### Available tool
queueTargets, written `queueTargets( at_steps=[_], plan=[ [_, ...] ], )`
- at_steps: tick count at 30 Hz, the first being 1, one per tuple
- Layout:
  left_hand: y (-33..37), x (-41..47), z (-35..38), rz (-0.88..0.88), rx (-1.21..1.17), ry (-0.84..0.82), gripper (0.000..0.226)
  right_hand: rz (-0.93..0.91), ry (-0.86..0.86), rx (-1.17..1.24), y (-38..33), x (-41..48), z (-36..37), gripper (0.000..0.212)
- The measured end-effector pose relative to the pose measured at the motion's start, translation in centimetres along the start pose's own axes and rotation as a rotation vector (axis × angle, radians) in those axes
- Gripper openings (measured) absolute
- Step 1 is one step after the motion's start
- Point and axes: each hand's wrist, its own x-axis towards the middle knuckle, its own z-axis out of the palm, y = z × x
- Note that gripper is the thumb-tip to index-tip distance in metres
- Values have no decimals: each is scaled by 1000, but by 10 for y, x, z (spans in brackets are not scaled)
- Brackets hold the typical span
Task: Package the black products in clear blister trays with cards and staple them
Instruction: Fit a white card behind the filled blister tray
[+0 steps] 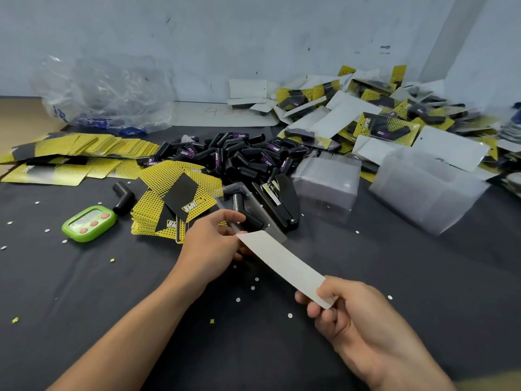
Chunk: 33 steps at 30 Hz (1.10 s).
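My right hand (346, 311) pinches the near end of a card (282, 263), its white back facing up. The card's far end meets a clear blister tray (253, 206) holding a black L-shaped product (239, 197). My left hand (211, 241) grips the near end of that tray, fingers curled over it. A black stapler (280, 200) lies just right of the tray. Behind them is a heap of loose black products (234, 153). A stack of yellow-and-black cards (174, 204) sits left of the tray.
A green timer (88, 222) and one stray black product (122, 198) lie at the left. Stacks of clear trays (327, 182) (425, 187) stand at the right, finished packages (380, 122) piled behind them. More cards (70, 153) and a plastic bag (104, 94) are at the back left.
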Motion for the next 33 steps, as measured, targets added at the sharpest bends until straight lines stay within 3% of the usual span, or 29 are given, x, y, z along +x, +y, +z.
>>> queueTargets(
  at_steps=[4,10,15,26,31,33],
  plan=[
    [-1,1,-1,12,-11,-11,32,7,88,21,-8,3,3,29],
    [-2,3,-2,15,-44,-29,51,-17,189,50,-9,14,3,38],
    [-5,3,0,8,-84,-10,53,-75,217,86,-3,14,9,32],
    [3,14,15,36,114,107,30,-276,311,-34,3,19,18,28],
    [8,33,21,43,134,97,25,-337,180,-387,-3,32,9,25],
    [8,41,21,40,123,65,22,-374,164,-607,-15,38,10,12]
  ],
)
